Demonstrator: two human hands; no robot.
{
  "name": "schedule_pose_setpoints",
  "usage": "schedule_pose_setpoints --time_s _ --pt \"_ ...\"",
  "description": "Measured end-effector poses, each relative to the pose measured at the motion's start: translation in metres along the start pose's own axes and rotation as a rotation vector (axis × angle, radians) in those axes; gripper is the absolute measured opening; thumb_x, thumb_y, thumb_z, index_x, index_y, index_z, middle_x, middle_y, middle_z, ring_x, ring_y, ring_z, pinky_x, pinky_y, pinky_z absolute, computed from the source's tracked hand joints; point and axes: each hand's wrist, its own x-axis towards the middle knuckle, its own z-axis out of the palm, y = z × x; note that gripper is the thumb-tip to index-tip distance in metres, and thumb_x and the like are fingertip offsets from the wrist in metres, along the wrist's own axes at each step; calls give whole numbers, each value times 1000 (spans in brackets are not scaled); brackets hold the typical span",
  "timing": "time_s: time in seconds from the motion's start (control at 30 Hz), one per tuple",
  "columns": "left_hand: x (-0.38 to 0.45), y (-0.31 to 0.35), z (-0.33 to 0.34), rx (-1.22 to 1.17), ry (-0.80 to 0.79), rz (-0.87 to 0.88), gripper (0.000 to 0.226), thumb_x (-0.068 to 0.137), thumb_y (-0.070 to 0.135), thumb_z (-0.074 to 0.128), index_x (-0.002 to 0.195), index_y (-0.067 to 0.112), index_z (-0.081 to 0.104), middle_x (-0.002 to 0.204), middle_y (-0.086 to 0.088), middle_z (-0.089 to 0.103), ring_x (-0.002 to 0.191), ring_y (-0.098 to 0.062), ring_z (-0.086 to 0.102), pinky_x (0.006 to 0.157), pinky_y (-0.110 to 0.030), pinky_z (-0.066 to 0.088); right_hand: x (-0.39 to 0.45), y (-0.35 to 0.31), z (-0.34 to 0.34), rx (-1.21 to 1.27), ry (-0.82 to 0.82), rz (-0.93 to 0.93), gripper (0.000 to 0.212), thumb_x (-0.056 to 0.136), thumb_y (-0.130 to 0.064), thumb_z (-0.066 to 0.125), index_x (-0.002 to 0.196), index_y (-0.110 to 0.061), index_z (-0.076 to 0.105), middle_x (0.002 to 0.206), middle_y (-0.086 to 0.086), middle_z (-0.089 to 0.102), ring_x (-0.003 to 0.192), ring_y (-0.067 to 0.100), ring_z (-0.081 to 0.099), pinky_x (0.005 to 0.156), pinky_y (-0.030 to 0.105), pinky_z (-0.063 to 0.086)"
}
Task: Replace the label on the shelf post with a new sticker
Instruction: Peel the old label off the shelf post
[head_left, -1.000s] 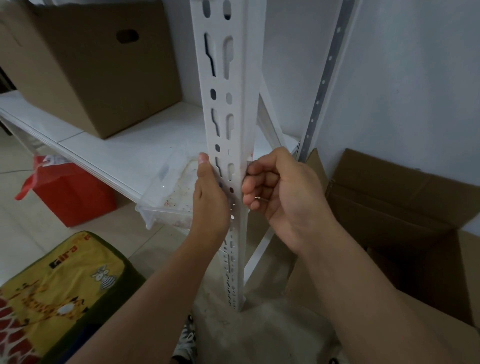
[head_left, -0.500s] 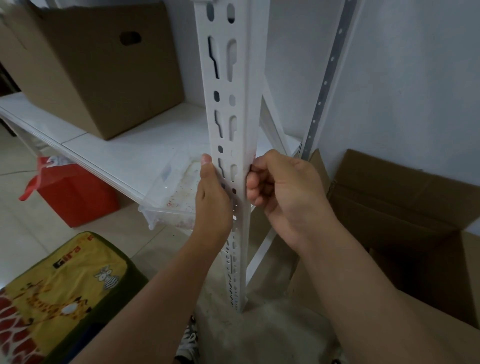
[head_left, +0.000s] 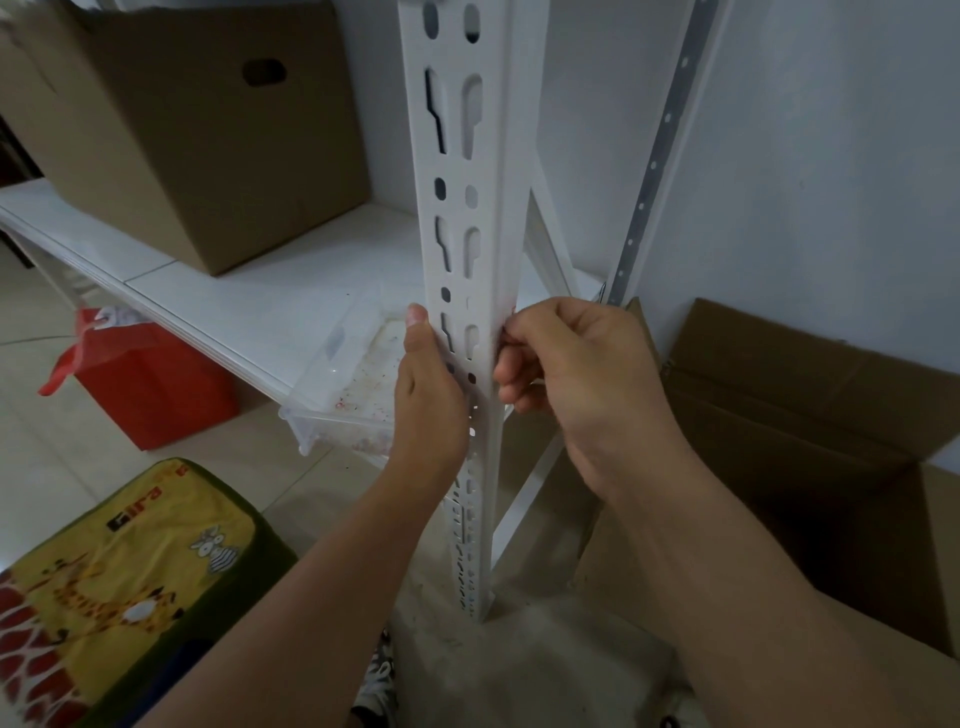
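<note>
Head view: white slotted shelf post (head_left: 485, 249) upright; left hand (head_left: 431, 395) grips front, right hand (head_left: 566, 374) fingers pinch its edge.

Label hidden behind right hand (head_left: 582, 395) fingers (head_left: 511, 364); shelf post (head_left: 467, 208) top cut off.

My only view: head camera, wide-angle, facing forward and down. Sits close to white shelf post (head_left: 462, 218), which fills frame centre. Both forearms enter from bottom edge. No second view to overlap.
</note>
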Motion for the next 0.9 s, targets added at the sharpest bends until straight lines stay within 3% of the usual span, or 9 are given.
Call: schedule_pose_setpoints --time_s 0.17,0.3,0.37,0.5,0.57,0.63,0.7,0.8,0.9 --pt "1 -2 -1 -5 23 -8 59 104 45 16 72 17 58 63 4 60 52 11 58 51 -2 44 -4 6 0 -38 38 -270 19 87 -5 53 70 -2 62 53 0 60 45 7 54 47 17 46" --pt "-2 3 0 -13 25 -60 54 103 46 15 77 25 57 55 18 62 55 16 58 46 1 40 3 11 -19 30 60 -204 24 92 -5 50 72 -10 64 59 2 63 52 15 56 51 23 49" --pt "-3 2 0 7 49 -23 49 104 44 15 91 23 58 64 16 64 62 15 60 49 0 41 3 15 -22 58 31 -145 23 93 -6 50 76 -10 65 62 3 64 54 18 57 52 24 50" --pt "-2 -5 -3 156 262 416 21 100 35 33 115 21 39 94 1 45 89 -10 53 75 -22 46 -2 19 -29 100 -67 -99 18 94 -6 52 83 -9 66 65 5 63 57 19 58 54 26 48" --pt "-8 -4 -3 273 315 665 23 96 25 42 114 10 45 100 -6 45 91 -25 49 79 -30 43 -4 19 -32 115 -121 -95 15 92 -7 54 83 -9 65 64 5 62 58 19 57 55 26 48" --pt "-19 -3 0 407 275 858 22 93 15 45 101 -2 55 96 -8 48 88 -22 48 79 -22 39 -4 20 -34 157 -175 -83 8 89 -12 60 83 -12 65 64 3 61 58 17 57 55 26 48" --pt "-28 -2 3 432 162 914 20 93 10 47 98 -4 59 93 -3 49 86 -10 47 78 -13 38 -3 21 -37 189 -215 -78 5 85 -19 64 82 -16 66 66 2 61 61 16 57 55 25 49" --pt "-35 -1 5 384 48 873 21 95 11 48 112 3 57 88 5 52 77 0 49 73 -7 43 -2 22 -40 195 -254 -87 5 82 -20 62 82 -18 66 69 2 61 63 16 56 56 26 49" --pt "-37 3 6 255 -28 773 21 97 19 49 117 16 55 89 8 61 82 -5 63 73 -20 55 0 24 -45 210 -270 -95 5 82 -18 62 84 -14 64 70 2 62 60 16 55 55 26 48"
